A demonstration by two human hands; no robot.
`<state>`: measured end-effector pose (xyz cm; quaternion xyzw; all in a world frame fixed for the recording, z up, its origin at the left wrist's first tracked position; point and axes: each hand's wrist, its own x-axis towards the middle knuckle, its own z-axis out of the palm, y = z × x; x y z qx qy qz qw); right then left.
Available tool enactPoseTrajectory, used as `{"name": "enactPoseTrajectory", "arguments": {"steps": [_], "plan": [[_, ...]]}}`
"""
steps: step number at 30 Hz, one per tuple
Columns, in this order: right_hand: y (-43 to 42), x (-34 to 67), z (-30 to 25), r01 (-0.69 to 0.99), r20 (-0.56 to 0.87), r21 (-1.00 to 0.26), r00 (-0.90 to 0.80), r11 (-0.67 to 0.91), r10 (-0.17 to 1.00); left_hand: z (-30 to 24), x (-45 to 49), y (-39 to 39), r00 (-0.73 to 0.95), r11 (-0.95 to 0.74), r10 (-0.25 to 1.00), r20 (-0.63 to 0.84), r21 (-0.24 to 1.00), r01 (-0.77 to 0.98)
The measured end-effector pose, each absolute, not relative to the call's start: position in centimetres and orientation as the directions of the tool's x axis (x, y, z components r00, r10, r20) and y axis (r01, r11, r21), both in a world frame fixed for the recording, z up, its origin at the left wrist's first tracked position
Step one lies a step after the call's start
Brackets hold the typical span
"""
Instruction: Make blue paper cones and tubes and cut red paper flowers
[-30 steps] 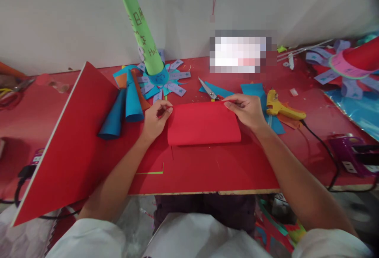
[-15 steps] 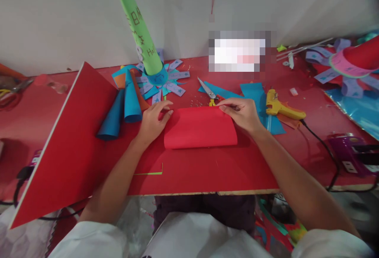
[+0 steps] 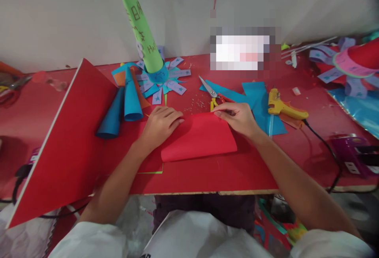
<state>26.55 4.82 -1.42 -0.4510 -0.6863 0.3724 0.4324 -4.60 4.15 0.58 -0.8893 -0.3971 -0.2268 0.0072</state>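
Observation:
A red sheet of paper [image 3: 198, 137], bent over into a loose flat roll, lies on the red table between my hands. My left hand [image 3: 162, 126] grips its far left edge, thumb against curled fingers. At the far right edge, my right hand [image 3: 235, 118] pinches the paper between thumb and fingers. Scissors [image 3: 211, 90] with yellow and red handles lie just beyond the sheet, partly covered by my right hand. Left of my left hand are two blue paper cones [image 3: 132, 102]. Blue paper pieces [image 3: 254, 92] lie beyond my right hand.
A large red board [image 3: 68, 139] leans upright at the left. A green paper tube [image 3: 142, 33] stands in a blue base with purple strips. The yellow glue gun [image 3: 286, 108] trails a black cord at the right, near a purple power strip [image 3: 353, 155].
My left hand has moved right and towards me, closing over the paper's edge. My right hand has shifted slightly left and nearer. The red paper is tilted and a little closer to me.

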Motion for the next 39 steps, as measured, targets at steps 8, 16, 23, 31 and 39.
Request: {"name": "enactPoseTrajectory", "arguments": {"steps": [8,16,23,31,39], "plan": [[4.5,26.2,-1.4,0.312,0.254,-0.896,-0.227,0.317,0.94,0.5,-4.6,4.1,0.601,-0.694,0.693,0.398,0.145,0.705],[4.1,25.8,-0.7,0.321,0.245,-0.892,-0.246,0.317,0.938,0.8,-4.3,3.9,0.615,-0.701,0.697,0.369,0.169,0.693],[3.6,25.1,-0.2,0.268,0.198,-0.916,-0.342,0.297,0.919,1.1,-3.6,3.6,0.639,-0.682,0.731,0.24,0.283,0.674],[3.7,24.8,0.3,-0.053,0.079,-0.996,-0.131,0.073,0.988,1.6,-4.0,4.2,0.43,-0.451,0.873,0.231,0.721,0.527],[2.8,21.7,-0.6,-0.258,0.069,-0.966,-0.216,0.012,0.974,1.6,-2.6,3.6,-0.003,-0.403,0.889,0.457,0.787,0.467]]}}
